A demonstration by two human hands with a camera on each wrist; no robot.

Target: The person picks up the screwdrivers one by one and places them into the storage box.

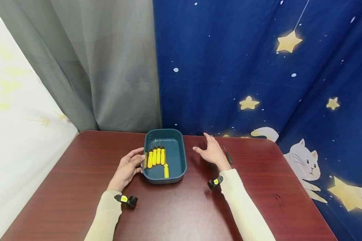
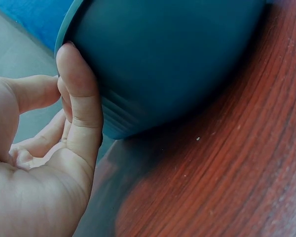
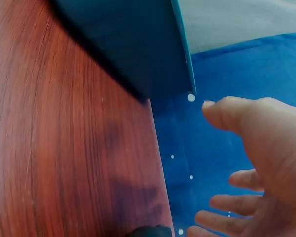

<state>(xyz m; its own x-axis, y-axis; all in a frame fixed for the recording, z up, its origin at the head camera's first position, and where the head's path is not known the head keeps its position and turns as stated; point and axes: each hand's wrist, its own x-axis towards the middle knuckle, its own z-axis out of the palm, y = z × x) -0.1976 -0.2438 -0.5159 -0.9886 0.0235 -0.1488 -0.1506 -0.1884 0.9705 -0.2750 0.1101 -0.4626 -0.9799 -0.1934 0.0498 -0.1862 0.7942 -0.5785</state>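
A dark teal plastic bin (image 1: 175,160) stands on the table. Inside lie several screwdrivers (image 1: 158,156) with yellow handles, mostly side by side along the left; one (image 1: 166,171) sits lower, near the front wall. My left hand (image 1: 127,169) pinches the bin's left rim between thumb and fingers; the left wrist view shows fingers (image 2: 81,94) against the outer wall. To the bin's right, my right hand (image 1: 212,152) hovers over the table with spread fingers, holding nothing and apart from the bin. Just right of that hand lies a small dark screwdriver (image 1: 228,156).
The reddish-brown wooden table (image 1: 181,207) ends at a back edge close behind the bin. Grey (image 1: 123,67) and blue star-patterned (image 1: 217,67) curtains hang behind it, and a white one (image 1: 21,134) hangs at the left. Dark marks (image 1: 279,199) show on the table's right side.
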